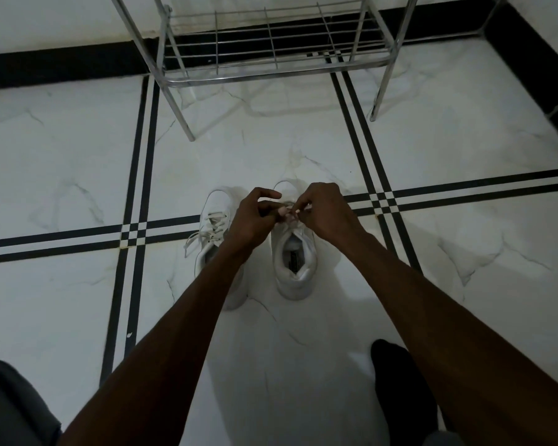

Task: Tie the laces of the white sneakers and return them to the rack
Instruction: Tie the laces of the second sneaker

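Two white sneakers stand side by side on the tiled floor, toes pointing away from me. The right sneaker shows its open collar, and its laces are pinched between both my hands above the tongue. My left hand and my right hand meet there, fingers closed on the lace ends. The left sneaker is partly hidden by my left forearm; its laces lie loose, one end trailing onto the floor. The metal rack stands beyond the shoes, its lowest wire shelf bare.
The floor is white marble tile with black double stripes. A black skirting runs along the wall behind the rack. My dark-socked foot sits at the lower right, and a grey-clothed knee at the lower left.
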Tool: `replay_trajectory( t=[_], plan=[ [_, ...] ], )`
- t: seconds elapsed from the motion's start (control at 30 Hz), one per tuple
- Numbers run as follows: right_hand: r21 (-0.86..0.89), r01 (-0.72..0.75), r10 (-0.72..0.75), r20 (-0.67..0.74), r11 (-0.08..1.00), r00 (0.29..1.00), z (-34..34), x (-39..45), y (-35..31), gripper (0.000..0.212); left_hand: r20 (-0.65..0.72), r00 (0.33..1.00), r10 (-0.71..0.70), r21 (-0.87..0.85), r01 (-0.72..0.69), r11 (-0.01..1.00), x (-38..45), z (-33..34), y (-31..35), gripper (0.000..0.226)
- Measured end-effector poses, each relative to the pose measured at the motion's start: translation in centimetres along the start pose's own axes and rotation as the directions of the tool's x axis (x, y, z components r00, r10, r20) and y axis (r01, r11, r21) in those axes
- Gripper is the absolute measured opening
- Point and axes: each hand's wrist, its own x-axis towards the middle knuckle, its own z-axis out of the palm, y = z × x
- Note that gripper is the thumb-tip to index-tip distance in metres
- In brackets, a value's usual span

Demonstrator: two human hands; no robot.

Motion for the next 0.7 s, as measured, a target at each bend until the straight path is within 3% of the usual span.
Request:
replay_trajectory(
  t=[0.17, 0.23, 0.3, 0.47, 0.6, 0.7],
  plan=[
    [0.108, 0.001, 0.028, -0.266, 0.994, 0.964, 0.6, -1.0, -0.5, 0.007, 0.011, 0.999, 0.045, 0.033, -0.045, 0.998, -0.2, -0.3, -0.3, 0.024],
    [0.227, -0.053, 0.117, -0.282, 0.973, 0.952, 0.9, -1.0, -0.6, 0.010, 0.033, 0.997, 0.064, 0.065, -0.066, 0.996, -0.2, -0.2, -0.3, 0.038],
    [0.392, -0.122, 0.230, -0.241, 0.912, 0.943, 1.0, -0.9, -0.6, 0.012, 0.043, 0.994, 0.105, 0.146, -0.110, 0.983, -0.3, 0.1, -0.1, 0.045],
    [0.717, -0.240, 0.385, -0.042, 0.654, 0.922, 0.9, -1.1, -0.1, 0.016, -0.016, 0.988, 0.154, 0.377, -0.136, 0.916, 0.4, 0.5, 0.1, 0.029],
    [0.745, -0.311, 0.393, 0.071, 0.590, 0.917, -0.1, -1.9, 0.4, 0.018, -0.092, 0.982, 0.166, 0.436, -0.110, 0.893, 0.3, -0.1, -0.5, 0.018],
    [0.738, -0.412, 0.502, 0.115, 0.535, 0.857, -0.4, -2.8, 2.3, 0.014, -0.183, 0.969, 0.164, 0.553, -0.037, 0.832, -1.0, -1.1, -0.8, 0.018]
  ],
)
